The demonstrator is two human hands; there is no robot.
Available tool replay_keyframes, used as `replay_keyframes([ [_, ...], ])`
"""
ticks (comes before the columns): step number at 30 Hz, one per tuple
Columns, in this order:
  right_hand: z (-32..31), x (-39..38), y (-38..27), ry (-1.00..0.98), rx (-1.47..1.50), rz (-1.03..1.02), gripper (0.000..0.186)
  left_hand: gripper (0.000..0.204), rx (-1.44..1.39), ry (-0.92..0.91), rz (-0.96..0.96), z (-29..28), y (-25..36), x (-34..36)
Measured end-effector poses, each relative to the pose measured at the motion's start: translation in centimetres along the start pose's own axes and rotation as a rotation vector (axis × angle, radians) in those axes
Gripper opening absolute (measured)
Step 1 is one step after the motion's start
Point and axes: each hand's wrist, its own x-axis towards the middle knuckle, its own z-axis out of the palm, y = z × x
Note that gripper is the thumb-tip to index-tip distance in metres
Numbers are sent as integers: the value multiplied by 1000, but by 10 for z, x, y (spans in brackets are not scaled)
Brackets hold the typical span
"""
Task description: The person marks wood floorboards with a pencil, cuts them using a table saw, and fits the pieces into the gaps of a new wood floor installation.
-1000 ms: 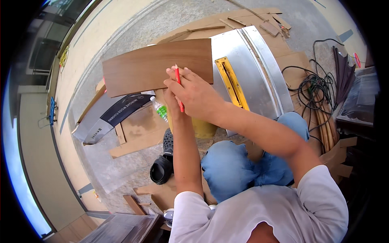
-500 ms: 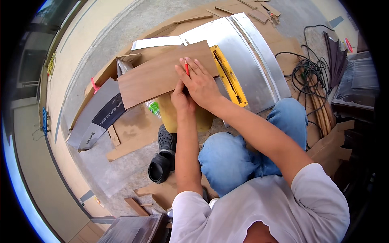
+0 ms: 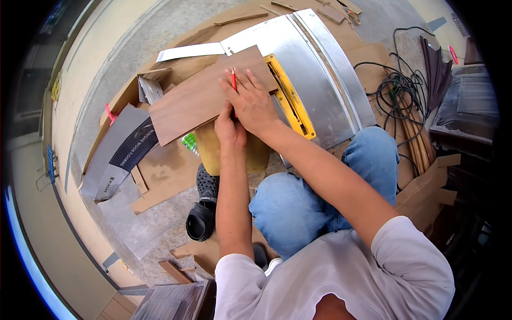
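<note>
A brown wood floor plank (image 3: 186,98) slants across in front of me, its right end close to a yellow tool plate (image 3: 290,98) with a dark slot. My left hand (image 3: 230,129) is closed on the plank's near edge, thumb up and fingers hidden beneath. Over the plank's right part lies my right hand (image 3: 252,104), with a red pencil (image 3: 233,80) held among its fingers, tip pointing away. Below the plank, a yellowish block-like thing (image 3: 234,154) shows; its kind is unclear. The slotted plate rests on a silver metal sheet (image 3: 314,96).
A long flooring carton (image 3: 120,154) stands at the left. Black cable (image 3: 397,88) lies coiled at the right, near wooden strips (image 3: 418,141). A black clog (image 3: 201,221) is on the floor near my left forearm. Wood offcuts (image 3: 240,20) are scattered at the far side.
The view has shifted slightly, so most things appear further left and a little higher. Both hands keep about the same hold on the plank and pencil.
</note>
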Motion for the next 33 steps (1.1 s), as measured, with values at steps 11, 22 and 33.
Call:
replay_keyframes([
  [11, -6, 0, 13, -3, 63, -63, 40, 44, 41, 7, 47, 12, -5, -6],
  [22, -10, -8, 10, -66, 31, -66, 41, 42, 24, 30, 43, 8, -10, -11],
  [33, -15, -13, 10, -72, 34, -84, 41, 41, 11, 68, 51, 10, -14, -19],
])
